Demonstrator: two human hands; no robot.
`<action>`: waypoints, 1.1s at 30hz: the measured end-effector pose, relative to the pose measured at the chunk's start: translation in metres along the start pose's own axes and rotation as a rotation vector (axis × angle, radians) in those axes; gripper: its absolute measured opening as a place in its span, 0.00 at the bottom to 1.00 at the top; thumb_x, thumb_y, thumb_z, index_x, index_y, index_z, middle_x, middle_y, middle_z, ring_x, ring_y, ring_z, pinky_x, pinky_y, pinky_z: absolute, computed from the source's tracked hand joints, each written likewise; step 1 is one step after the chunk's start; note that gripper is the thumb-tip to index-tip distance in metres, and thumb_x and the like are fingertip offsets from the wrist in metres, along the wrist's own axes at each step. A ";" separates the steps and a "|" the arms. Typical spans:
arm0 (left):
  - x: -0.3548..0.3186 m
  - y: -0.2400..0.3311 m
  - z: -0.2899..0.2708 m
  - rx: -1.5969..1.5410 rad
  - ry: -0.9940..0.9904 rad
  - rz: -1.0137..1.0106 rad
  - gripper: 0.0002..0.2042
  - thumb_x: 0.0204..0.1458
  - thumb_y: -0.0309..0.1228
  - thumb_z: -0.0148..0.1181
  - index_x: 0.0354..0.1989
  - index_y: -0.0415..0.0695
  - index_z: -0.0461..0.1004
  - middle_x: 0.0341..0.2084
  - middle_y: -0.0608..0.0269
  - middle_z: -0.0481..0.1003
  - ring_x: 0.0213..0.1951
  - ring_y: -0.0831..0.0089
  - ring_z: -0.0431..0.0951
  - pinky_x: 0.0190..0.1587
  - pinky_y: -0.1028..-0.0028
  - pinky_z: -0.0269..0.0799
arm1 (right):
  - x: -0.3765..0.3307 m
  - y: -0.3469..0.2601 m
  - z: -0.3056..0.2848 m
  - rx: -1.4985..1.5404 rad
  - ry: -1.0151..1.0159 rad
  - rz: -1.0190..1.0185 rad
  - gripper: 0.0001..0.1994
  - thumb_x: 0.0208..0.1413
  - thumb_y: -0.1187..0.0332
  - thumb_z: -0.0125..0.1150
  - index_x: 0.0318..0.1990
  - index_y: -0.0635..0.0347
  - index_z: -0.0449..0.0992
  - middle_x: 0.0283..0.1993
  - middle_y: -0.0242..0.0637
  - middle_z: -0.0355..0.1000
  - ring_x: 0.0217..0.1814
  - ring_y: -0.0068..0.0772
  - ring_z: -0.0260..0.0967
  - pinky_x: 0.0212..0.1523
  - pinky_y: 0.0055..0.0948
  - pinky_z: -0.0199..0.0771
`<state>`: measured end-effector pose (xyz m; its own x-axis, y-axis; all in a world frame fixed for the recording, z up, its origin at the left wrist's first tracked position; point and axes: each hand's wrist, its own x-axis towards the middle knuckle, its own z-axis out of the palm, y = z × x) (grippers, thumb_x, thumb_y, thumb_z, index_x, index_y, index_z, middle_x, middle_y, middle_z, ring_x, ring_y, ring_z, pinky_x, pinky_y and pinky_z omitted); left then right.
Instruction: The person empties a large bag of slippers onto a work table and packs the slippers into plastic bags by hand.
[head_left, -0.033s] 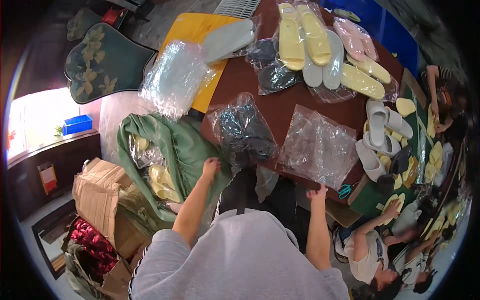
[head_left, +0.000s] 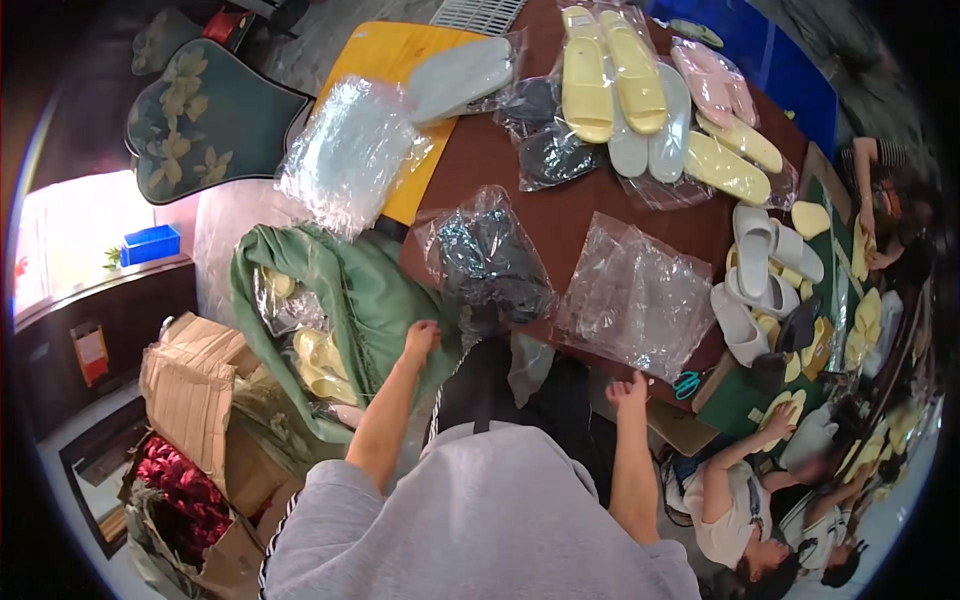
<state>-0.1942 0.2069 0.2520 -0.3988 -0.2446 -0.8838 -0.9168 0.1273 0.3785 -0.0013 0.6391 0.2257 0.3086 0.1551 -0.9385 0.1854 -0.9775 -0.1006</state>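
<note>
My left hand (head_left: 422,339) hovers in front of a green fabric sack (head_left: 385,300), its fingers loosely curled and nothing visible in them. Just off the table's near edge is my right hand (head_left: 628,391), empty, fingers partly bent and apart. Beyond it lies a stack of clear plastic bags (head_left: 635,290) on the brown table (head_left: 560,225). A pair of dark slippers in clear plastic (head_left: 490,260) sits at the table edge between my hands. Teal-handled scissors (head_left: 686,385) lie right of my right hand.
Bagged yellow slippers (head_left: 588,90), pink slippers (head_left: 715,85) and others cover the table's far side. Loose grey slippers (head_left: 750,240) are piled right. A plastic bundle (head_left: 350,155) lies on a yellow stool (head_left: 385,45). Cardboard boxes (head_left: 190,390) stand left; co-workers (head_left: 735,500) sit right.
The view has shifted very slightly. The fingers of my right hand have drawn in a little; nothing was picked up or put down.
</note>
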 end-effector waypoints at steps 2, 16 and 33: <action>0.021 -0.025 -0.006 0.062 -0.044 0.019 0.16 0.49 0.26 0.54 0.47 0.38 0.69 0.28 0.63 0.74 0.25 0.76 0.71 0.27 0.77 0.68 | -0.030 0.027 0.012 -0.148 -0.321 0.007 0.23 0.52 0.56 0.59 0.52 0.59 0.68 0.51 0.37 0.68 0.55 0.38 0.64 0.54 0.39 0.64; 0.073 -0.046 0.039 -0.137 -0.300 -0.070 0.34 0.45 0.22 0.61 0.61 0.37 0.51 0.58 0.52 0.61 0.58 0.61 0.63 0.56 0.62 0.63 | -0.076 0.119 0.264 -1.786 -0.357 -1.431 0.35 0.40 0.76 0.60 0.59 0.65 0.53 0.57 0.58 0.54 0.56 0.61 0.59 0.55 0.44 0.65; -0.108 0.046 0.004 -0.305 -0.578 0.073 0.22 0.55 0.24 0.51 0.58 0.40 0.56 0.51 0.55 0.68 0.49 0.60 0.72 0.45 0.55 0.75 | -0.165 0.066 0.124 -0.990 -1.113 -0.492 0.32 0.52 0.70 0.58 0.61 0.63 0.49 0.56 0.42 0.57 0.59 0.31 0.53 0.59 0.32 0.57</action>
<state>-0.1930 0.2428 0.3639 -0.4636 0.3205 -0.8261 -0.8860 -0.1750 0.4293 -0.1552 0.5315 0.3327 -0.6979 -0.1977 -0.6884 0.7101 -0.3167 -0.6289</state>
